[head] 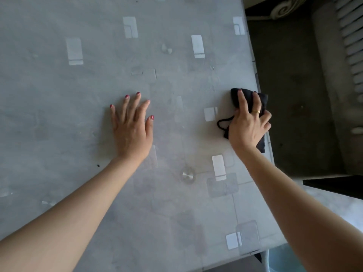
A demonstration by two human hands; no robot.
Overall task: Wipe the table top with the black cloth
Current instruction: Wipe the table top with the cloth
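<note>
The table top (78, 114) is a grey glass sheet with pale rectangle patterns, filling most of the head view. My right hand (248, 125) presses the black cloth (234, 96) flat against the glass at the table's right edge, fingers spread over it; a thin loop of the cloth sticks out to the left of my thumb. Part of the cloth hangs past the edge under my palm. My left hand (131, 126) lies flat on the glass near the middle, fingers apart, holding nothing.
A round metal fitting (187, 175) shows under the glass near my right forearm. Dark floor (294, 95) lies beyond the table's right edge, with a slatted white piece of furniture (351, 36) at far right. A dark speck (98, 165) sits left of my left wrist.
</note>
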